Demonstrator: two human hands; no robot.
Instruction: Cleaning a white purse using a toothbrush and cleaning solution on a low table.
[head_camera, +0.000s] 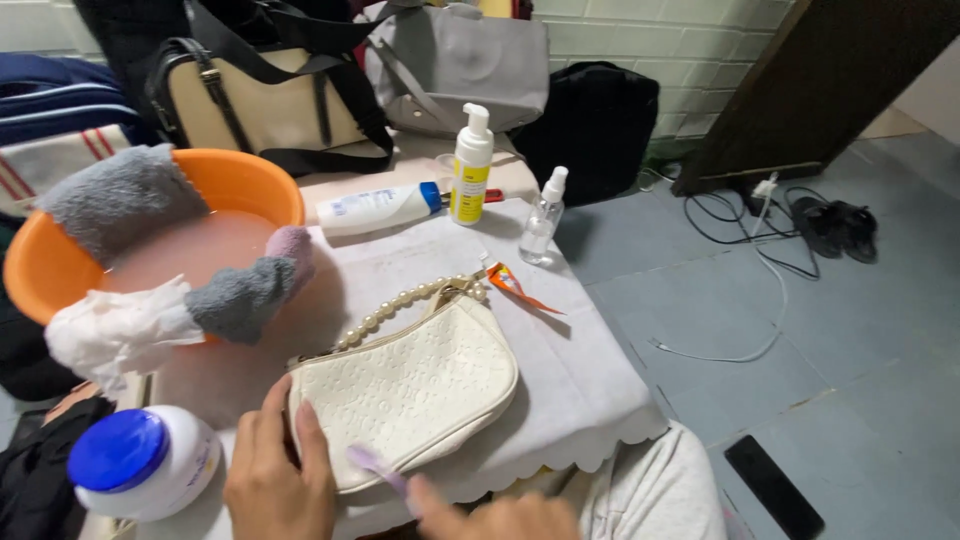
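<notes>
A small cream embossed handbag (415, 385) with a pearl strap (400, 305) lies on a white cloth (570, 370) covering a low table. My left hand (278, 478) presses flat on the bag's left end. My right hand (490, 515), at the bottom edge, grips a pale purple toothbrush (375, 466) whose head touches the bag's lower edge.
An orange basin (215, 180) of cloudy water holds grey cloths and a white wipe. A blue-lidded white jar (145, 462) stands at the lower left. Pump bottle (471, 165), lying tube (378, 208), spray bottle (543, 216) and bags sit behind. Cables, sandals and a black phone (773, 487) lie on the floor.
</notes>
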